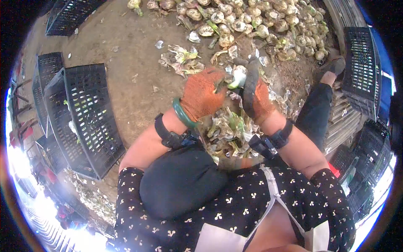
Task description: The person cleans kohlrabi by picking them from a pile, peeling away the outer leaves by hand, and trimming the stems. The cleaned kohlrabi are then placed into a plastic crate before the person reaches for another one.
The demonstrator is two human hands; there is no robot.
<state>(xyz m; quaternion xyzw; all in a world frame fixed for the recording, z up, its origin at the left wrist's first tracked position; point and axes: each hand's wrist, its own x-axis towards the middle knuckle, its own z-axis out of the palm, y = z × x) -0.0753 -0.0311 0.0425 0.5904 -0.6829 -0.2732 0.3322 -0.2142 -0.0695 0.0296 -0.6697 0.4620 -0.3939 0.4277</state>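
A white, peeled-looking garlic bulb [239, 76] with a pale green neck is held between my two gloved hands. My right hand [257, 94], in an orange glove with dark grey fingers, is closed around the bulb's right side. From the left, my left hand [205, 92], in a matching dirty orange glove, is closed with its fingertips at the bulb's neck. Whether those fingertips also hold a small tool is hidden. Below the hands lies a heap of papery skins and green leaf scraps [228, 130]. More loose skins [180, 61] are scattered on the dirt floor beyond my left hand.
A large pile of unpeeled bulbs [268, 21] covers the ground ahead. Black plastic crates stand at the left [90, 113], upper left [69, 17] and right [362, 63]. My outstretched leg [315, 113] lies at the right, beside stacked boards [342, 126].
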